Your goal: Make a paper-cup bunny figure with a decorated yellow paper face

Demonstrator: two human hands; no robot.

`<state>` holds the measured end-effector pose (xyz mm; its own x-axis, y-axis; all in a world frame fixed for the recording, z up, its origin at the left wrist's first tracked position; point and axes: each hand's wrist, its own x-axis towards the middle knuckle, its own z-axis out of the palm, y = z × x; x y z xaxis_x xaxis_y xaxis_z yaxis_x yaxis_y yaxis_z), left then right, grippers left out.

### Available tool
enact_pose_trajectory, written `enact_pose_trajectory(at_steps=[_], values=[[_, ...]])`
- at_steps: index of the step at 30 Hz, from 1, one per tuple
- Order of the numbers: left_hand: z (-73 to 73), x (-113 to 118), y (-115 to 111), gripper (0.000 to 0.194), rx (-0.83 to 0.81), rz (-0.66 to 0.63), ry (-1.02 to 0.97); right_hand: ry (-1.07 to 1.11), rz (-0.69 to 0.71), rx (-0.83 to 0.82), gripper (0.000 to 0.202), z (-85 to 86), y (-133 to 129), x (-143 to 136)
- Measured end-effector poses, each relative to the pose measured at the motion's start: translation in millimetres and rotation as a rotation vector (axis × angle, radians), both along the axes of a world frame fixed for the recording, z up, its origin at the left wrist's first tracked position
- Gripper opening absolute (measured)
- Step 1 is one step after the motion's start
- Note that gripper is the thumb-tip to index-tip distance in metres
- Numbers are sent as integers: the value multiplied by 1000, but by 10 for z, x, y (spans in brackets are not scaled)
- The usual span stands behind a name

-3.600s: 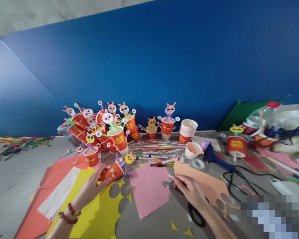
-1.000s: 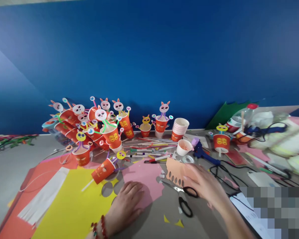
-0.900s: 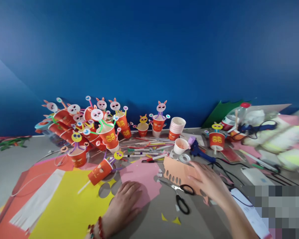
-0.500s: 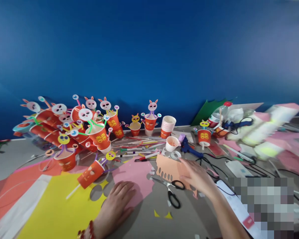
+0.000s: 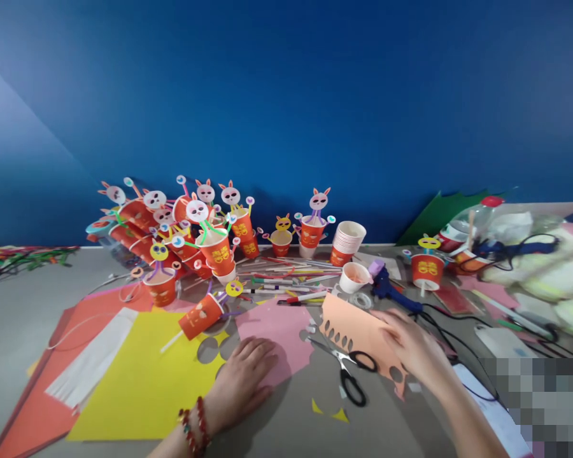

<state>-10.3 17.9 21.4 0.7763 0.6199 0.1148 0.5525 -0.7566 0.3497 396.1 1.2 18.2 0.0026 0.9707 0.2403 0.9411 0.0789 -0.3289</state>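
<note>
My left hand (image 5: 243, 380) lies palm down, fingers spread, over the edge of the pink sheet (image 5: 277, 337) beside the yellow sheet (image 5: 148, 375). At the right, my right hand (image 5: 410, 340) has its fingers bent over the upper edge of an orange sheet (image 5: 358, 324) with oval cut-outs, pinching it. The sheet is slightly tilted. Scissors with black handles (image 5: 356, 375) lie between my hands, blades toward the pink sheet. Two yellow scraps (image 5: 332, 413) lie in front of them.
Red cups with paper animal faces (image 5: 214, 251) crowd the back left. A stack of cups (image 5: 348, 242), a small cup of orange pieces (image 5: 354, 277), pens, and a blue glue gun (image 5: 394, 289) with cables stand or lie behind. A white phone-like object (image 5: 503, 343) is at right.
My right hand has closed on the orange sheet's edge. The view has turned left, so everything appears further right. My left hand still rests on the table.
</note>
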Motion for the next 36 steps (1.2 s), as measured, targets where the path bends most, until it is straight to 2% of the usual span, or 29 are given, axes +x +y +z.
enact_pose_trajectory(at_steps=[6, 10, 15, 20, 23, 28, 31, 36], values=[[21, 7, -1, 37, 11, -7, 13, -112, -32, 46, 37, 77, -17, -38], [34, 18, -4, 38, 19, -4, 22, -154, 3, 142, 38, 43, -91, -229], [27, 16, 0, 43, -2, 2, 49, -132, 125, 171, 38, -3, -233, -656], [23, 21, 5, 41, 3, 1, 48, -133, 370, 42, 47, -51, -316, -1001], [53, 35, 5, 38, 4, 0, 33, -181, 445, -10, 47, -155, -286, -1039], [111, 39, -1, 37, 20, -29, 52, -232, 356, 18, 44, -298, -209, -931], [112, 37, 0, 36, 24, -29, 67, -244, 360, 21, 49, -243, -248, -1026], [93, 43, 15, 38, -10, -44, 70, -253, 561, -26, 71, -105, -304, -1408]])
